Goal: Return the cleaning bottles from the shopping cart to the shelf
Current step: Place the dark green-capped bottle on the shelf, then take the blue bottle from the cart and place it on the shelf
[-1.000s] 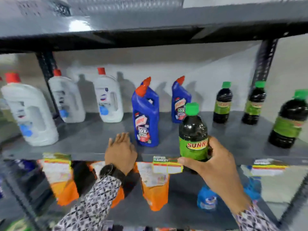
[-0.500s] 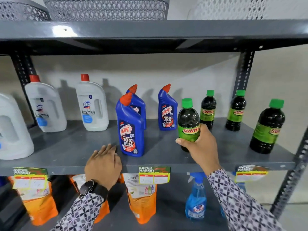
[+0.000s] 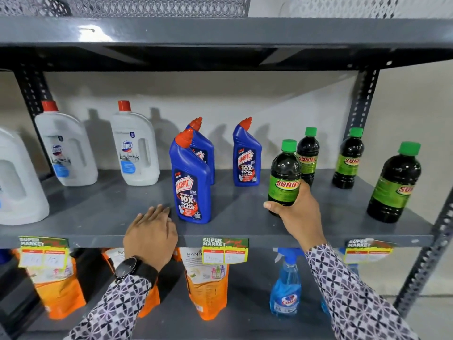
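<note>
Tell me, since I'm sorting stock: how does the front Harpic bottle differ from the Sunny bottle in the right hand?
The front Harpic bottle is blue with an angled red cap; the Sunny bottle is dark with a flat green cap. The Harpic stands free; the right hand grips the Sunny. Both are upright.

Materials: painted metal, glossy plastic.
Your shelf (image 3: 98,217) looks smooth grey metal, slight sheen; dark bottle (image 3: 284,177) at 3 o'clock glossy plastic, paper-like label; blue bottle (image 3: 192,190) shiny plastic; your sleeve (image 3: 355,295) patterned cloth.

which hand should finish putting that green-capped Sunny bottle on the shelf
The right hand: it already grips the Sunny bottle at the shelf. The left hand lies flat on the shelf edge, beside the front Harpic bottle.
</note>
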Motion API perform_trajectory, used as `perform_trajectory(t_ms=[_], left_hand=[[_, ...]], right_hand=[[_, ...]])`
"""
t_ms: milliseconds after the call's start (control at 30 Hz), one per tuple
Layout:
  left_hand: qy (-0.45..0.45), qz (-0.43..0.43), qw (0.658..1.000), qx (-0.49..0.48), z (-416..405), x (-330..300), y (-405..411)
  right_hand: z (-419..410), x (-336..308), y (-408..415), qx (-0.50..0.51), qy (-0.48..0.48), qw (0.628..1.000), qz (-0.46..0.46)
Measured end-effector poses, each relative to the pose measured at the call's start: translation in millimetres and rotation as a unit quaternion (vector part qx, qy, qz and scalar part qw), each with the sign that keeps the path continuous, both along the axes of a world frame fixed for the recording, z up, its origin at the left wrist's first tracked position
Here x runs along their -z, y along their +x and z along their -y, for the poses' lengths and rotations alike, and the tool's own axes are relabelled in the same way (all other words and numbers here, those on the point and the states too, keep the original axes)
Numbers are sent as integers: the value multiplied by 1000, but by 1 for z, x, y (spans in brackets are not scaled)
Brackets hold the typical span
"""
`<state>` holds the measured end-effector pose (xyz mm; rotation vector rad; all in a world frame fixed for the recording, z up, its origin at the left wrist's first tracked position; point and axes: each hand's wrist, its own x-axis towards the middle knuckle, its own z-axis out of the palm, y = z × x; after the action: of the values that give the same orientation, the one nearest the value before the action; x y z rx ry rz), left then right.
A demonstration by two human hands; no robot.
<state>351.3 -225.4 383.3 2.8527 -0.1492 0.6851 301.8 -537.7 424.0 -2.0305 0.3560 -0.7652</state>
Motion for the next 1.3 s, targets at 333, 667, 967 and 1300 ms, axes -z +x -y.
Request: perform_trajectory(t_ms=[333,667,967,1300], left_hand=[[-143,112,981,68,-25,60,-84],[-238,-261,908,-225,-172,288,-254],[-439,-465,659,-395,-265,428,-315],[-659,-455,468,-374,-331,601,-266]], right_hand=[[-95,70,-64,-84,-148,956,238],[-315,251,-71,-569,-310,748,-143],[-475,417,-82,-634,-357,549,-412],[-567,581,-54,-559,-388,476,-557]])
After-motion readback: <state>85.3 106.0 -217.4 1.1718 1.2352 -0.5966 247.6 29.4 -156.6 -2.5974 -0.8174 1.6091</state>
